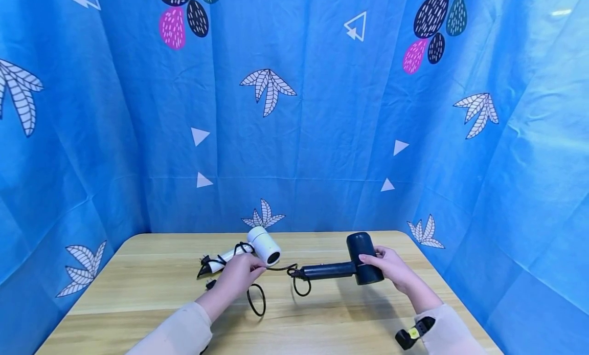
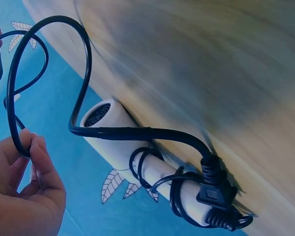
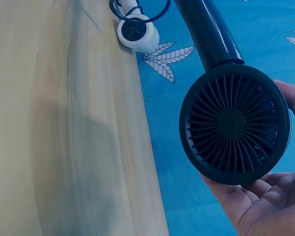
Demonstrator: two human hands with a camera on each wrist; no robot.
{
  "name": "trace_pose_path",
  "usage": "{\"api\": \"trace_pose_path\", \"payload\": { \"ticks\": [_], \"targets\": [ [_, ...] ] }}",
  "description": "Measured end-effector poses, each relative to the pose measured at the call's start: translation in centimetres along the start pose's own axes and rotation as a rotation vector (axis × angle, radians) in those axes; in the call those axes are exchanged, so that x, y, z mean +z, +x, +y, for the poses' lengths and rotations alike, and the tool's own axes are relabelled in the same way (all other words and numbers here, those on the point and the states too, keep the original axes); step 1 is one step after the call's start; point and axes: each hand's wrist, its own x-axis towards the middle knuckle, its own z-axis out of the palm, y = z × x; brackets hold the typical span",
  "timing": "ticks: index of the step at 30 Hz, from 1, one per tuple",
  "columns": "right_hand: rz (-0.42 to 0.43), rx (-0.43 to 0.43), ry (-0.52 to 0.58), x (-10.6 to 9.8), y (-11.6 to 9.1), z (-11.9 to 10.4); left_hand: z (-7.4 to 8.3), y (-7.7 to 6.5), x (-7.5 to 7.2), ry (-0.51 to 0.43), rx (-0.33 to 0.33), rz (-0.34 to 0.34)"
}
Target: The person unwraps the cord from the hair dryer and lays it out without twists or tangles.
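Observation:
My right hand point(image 1: 391, 265) grips the barrel of a black hair dryer point(image 1: 365, 258), holding it above the table with its handle pointing left. In the right wrist view the round vent grille point(image 3: 231, 123) faces the camera, thumb and fingers around its rim. My left hand point(image 1: 239, 275) pinches the dryer's black cord point(image 2: 27, 142) between thumb and fingertips. From there the cord loops, and its plug point(image 2: 216, 194) hangs in front of a white hair dryer point(image 1: 263, 245). That white dryer lies on the table behind my left hand, its own cord wound around the handle.
The light wooden table point(image 1: 322, 324) has a blue patterned curtain point(image 1: 299, 140) hanging behind it and along both sides. A black strap device point(image 1: 414, 334) sits at my right sleeve. The white dryer's plug point(image 1: 205, 261) lies by its handle end.

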Motion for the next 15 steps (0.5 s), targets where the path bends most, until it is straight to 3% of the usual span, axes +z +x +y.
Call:
{"api": "trace_pose_path", "payload": {
  "ticks": [8, 15],
  "targets": [
    [0.024, 0.009, -0.006, -0.6, -0.1, 0.2, -1.3, -0.8, -0.4, 0.004, 0.056, -0.030],
    [0.041, 0.030, -0.010, -1.0, -0.4, 0.2, -2.1, -2.0, -1.3, 0.031, 0.048, -0.056]
  ]
}}
